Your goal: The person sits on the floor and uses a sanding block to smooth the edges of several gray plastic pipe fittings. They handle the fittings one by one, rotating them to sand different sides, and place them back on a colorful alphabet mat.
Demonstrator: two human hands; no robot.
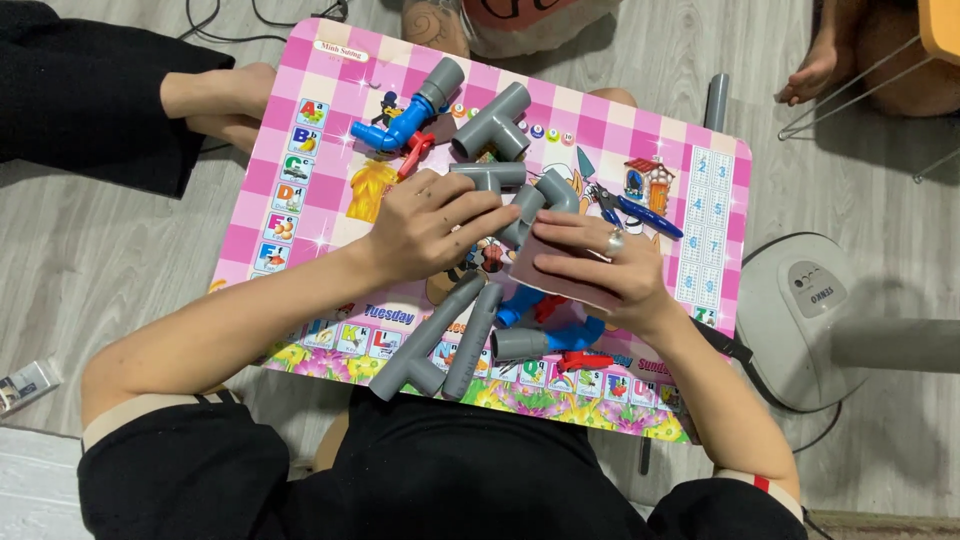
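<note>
My left hand [428, 222] grips a grey pipe assembly [520, 195] of joined fittings over the middle of a pink checkered children's table [320, 70]. Against the lower end of that assembly, my right hand [600, 265], with a ring on one finger, presses a brownish sheet like sandpaper [545, 270]. A grey tee fitting [492, 122] lies just beyond the hands. A blue valve with a red handle and grey pipe end [405, 122] lies at the far left. Near me lie two long grey pipes [440, 338] and a second blue valve with a red handle [560, 340].
Blue-handled pliers [635, 210] lie right of the hands. A white fan base [800, 310] stands on the floor at right. Other people's bare feet show at top left [220, 100] and top right [812, 72]. A short grey pipe [716, 100] pokes past the table's far edge.
</note>
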